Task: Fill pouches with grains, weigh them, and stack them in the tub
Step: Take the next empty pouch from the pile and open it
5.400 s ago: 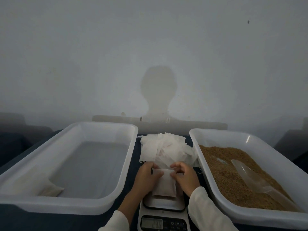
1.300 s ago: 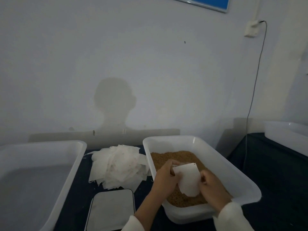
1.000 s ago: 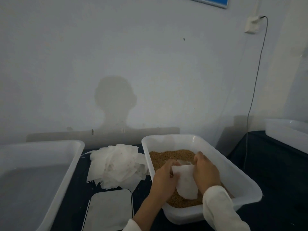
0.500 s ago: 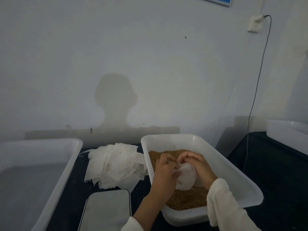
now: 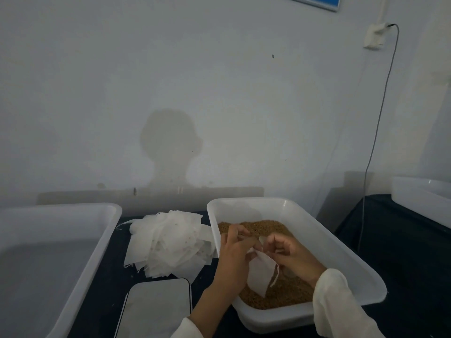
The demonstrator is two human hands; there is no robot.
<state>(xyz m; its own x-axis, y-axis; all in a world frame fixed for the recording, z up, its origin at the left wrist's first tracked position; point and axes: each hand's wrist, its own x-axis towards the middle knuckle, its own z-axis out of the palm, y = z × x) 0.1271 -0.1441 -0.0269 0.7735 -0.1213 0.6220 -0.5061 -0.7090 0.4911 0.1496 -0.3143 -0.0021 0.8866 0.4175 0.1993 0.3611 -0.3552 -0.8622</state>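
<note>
- Right now both hands work over the grain tub: the left hand has its fingers curled and pinches the upper left edge of a white pouch, so its grip is clamped on the fabric.
- Opposite it, the right hand curls thumb and fingers onto the pouch's upper right edge, its grip likewise clamped; the two hands hold the top of the pouch between them.
- Whether the pouch mouth is spread is hard to make out, since the fingers hide the rim and the light is dim.
- Below the hands the pouch hangs down with its lower end at the brown grains; whether it touches them cannot be told.
- Those grains lie in a white tub on the right of the dark desk; white sleeves cover the wrists, and the right sleeve hides part of the tub's near rim.
- Just left of that tub sits a loose heap of spare white pouches, overlapping so that they cannot be counted.
- Nearer the person a scale shows only its pale platter; its display is cut off by the bottom edge.
- At far left a second white tub is cut by the frame, its floor looking bare where visible.
- At far right, part of another white container shows, and a cable runs down the wall from a plug.
</note>
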